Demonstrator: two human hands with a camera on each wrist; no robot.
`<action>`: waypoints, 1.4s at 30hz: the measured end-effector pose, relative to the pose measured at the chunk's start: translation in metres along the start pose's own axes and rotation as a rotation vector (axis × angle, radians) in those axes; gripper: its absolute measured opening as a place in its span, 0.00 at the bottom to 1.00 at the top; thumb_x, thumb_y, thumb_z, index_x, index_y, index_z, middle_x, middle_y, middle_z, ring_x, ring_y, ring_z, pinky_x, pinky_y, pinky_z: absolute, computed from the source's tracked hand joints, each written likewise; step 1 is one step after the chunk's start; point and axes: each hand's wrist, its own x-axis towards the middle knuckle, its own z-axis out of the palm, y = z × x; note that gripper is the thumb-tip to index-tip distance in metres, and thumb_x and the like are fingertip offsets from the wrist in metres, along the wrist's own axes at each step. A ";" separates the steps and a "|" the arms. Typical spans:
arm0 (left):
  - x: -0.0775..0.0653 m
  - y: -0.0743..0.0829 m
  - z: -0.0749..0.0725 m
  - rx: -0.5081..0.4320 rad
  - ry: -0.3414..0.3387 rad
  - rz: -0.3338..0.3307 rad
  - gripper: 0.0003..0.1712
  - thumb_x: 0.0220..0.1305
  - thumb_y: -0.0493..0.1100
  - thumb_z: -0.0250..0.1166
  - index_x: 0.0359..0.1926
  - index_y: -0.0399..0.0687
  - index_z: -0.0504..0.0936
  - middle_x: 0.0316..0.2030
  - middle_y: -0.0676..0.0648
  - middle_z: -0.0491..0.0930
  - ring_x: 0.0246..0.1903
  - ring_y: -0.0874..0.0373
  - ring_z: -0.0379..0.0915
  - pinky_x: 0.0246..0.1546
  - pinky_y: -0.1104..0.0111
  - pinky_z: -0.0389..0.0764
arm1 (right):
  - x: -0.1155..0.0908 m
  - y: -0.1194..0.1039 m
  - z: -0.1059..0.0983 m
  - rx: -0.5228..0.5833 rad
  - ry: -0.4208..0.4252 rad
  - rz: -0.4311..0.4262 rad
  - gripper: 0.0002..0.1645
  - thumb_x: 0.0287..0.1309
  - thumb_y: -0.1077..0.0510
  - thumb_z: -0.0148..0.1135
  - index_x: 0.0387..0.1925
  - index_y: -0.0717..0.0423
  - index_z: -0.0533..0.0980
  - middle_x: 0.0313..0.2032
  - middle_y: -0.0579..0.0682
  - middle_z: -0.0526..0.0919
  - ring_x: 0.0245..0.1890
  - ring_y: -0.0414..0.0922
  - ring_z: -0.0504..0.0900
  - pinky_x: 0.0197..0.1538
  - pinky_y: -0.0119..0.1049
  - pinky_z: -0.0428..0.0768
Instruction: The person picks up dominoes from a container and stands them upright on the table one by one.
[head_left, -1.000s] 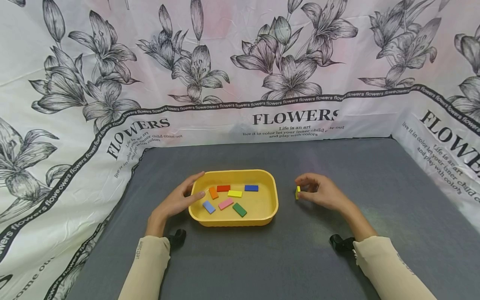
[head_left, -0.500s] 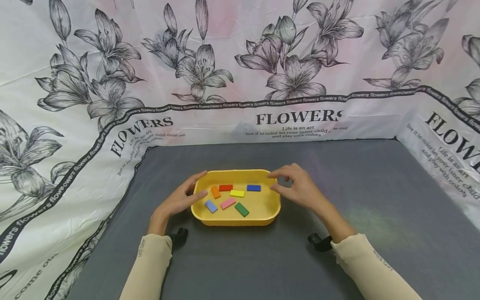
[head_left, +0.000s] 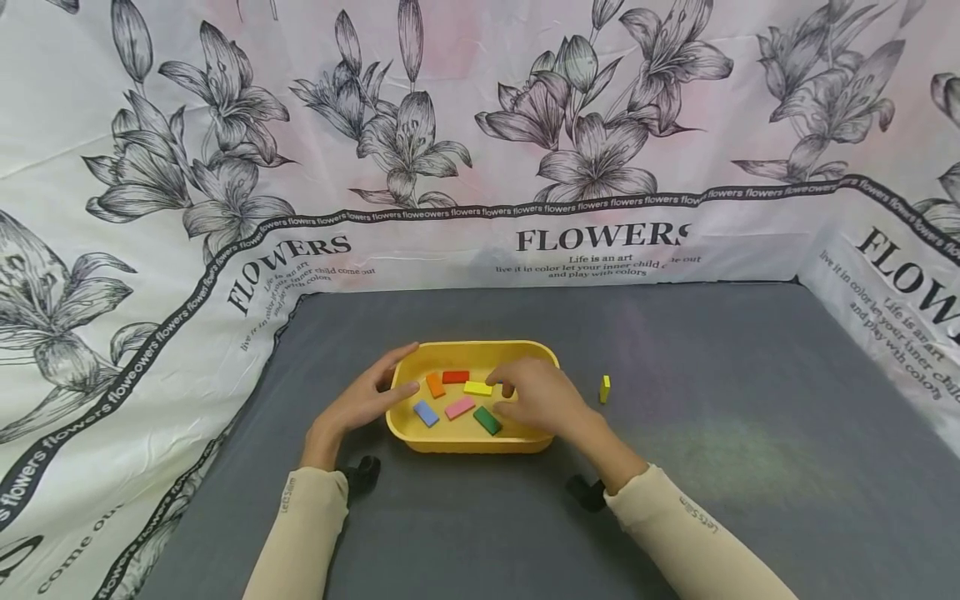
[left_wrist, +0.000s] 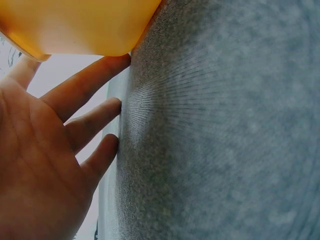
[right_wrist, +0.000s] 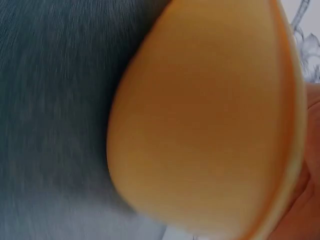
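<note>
In the head view a yellow plastic tub (head_left: 472,447) holds several coloured dominoes, among them a red domino (head_left: 455,377), a yellow domino (head_left: 477,388), a pink domino (head_left: 460,407) and a green domino (head_left: 487,420). My left hand (head_left: 360,408) rests at the tub's left end, thumb over the rim. In the left wrist view its straight fingers spread along the tub's outside. My right hand (head_left: 543,396) reaches in over the right rim, thumb and forefinger tips apart; it mostly covers the blue domino. Another yellow domino (head_left: 604,389) stands on end right of the tub.
The tub sits on a dark grey tabletop (head_left: 465,533). A white cloth (head_left: 442,254) printed with flowers and lettering rises behind and along both sides. An orange domino (head_left: 435,385) and a light blue domino (head_left: 426,413) lie at the tub's left end.
My right hand has let go of the yellow domino, leaving it standing, and has moved left into the tub. My left hand has stayed at the rim.
</note>
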 end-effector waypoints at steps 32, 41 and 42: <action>0.004 0.000 0.001 0.007 0.005 -0.016 0.39 0.70 0.60 0.62 0.77 0.80 0.55 0.79 0.52 0.57 0.74 0.40 0.60 0.74 0.35 0.54 | 0.021 -0.024 0.028 -0.295 -0.171 0.147 0.23 0.54 0.59 0.71 0.12 0.46 0.68 0.17 0.43 0.56 0.22 0.41 0.62 0.26 0.35 0.59; 0.002 -0.001 0.001 0.021 0.005 -0.010 0.40 0.71 0.58 0.62 0.78 0.77 0.55 0.79 0.51 0.56 0.74 0.40 0.60 0.74 0.35 0.54 | 0.016 -0.013 0.029 -0.231 -0.111 0.121 0.07 0.53 0.57 0.72 0.36 0.44 0.87 0.31 0.41 0.85 0.30 0.41 0.76 0.32 0.37 0.75; 0.002 -0.001 0.001 0.021 0.004 -0.009 0.40 0.71 0.58 0.62 0.78 0.77 0.55 0.79 0.51 0.56 0.74 0.40 0.60 0.74 0.35 0.54 | 0.014 -0.011 0.028 -0.197 -0.097 0.115 0.10 0.54 0.57 0.72 0.40 0.45 0.87 0.34 0.41 0.86 0.30 0.40 0.77 0.32 0.37 0.76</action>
